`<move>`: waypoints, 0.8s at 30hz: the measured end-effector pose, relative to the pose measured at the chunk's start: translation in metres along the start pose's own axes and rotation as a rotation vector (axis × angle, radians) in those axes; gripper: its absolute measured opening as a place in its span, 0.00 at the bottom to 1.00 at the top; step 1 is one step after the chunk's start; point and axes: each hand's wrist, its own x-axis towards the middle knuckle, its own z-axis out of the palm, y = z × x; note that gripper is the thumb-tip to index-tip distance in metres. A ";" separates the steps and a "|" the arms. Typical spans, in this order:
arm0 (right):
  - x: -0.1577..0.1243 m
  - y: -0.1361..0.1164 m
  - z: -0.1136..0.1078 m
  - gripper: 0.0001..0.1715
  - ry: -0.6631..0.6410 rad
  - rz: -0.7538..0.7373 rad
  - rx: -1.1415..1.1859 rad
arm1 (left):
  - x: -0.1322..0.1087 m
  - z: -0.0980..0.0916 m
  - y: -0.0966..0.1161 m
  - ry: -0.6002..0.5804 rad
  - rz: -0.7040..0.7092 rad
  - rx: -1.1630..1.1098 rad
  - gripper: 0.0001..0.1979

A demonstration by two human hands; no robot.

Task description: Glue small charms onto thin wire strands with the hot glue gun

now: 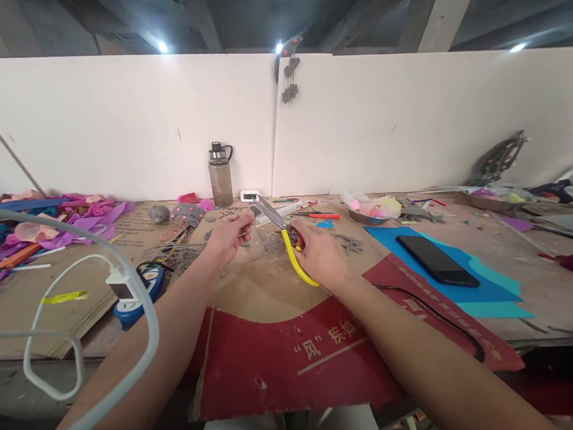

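My right hand (320, 255) is closed round the yellow handles of a pair of scissors (282, 234), whose grey blades point up and to the left. My left hand (229, 237) is pinched on a small thin piece near the blade tips; I cannot make out what it is. Both hands hover over a brown and red cardboard sheet (278, 349) that lies on the workbench. Grey scraps (271, 243) lie on the cardboard under the hands.
A black phone (437, 260) lies on blue sheets (488, 291) at the right. A grey water bottle (220, 174) stands by the white back wall. Pink and purple scraps (41, 226) pile at the left. White cables (77, 340) and a charger (119, 286) hang in front.
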 end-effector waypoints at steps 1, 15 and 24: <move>0.000 -0.001 0.000 0.19 0.005 -0.008 -0.034 | -0.002 0.002 0.001 -0.006 -0.007 -0.021 0.14; 0.004 0.002 0.006 0.22 0.030 -0.101 -0.266 | -0.008 0.010 0.013 -0.101 0.010 -0.111 0.06; 0.004 0.004 0.006 0.22 0.055 -0.074 -0.308 | -0.010 0.009 0.014 -0.158 0.005 -0.134 0.05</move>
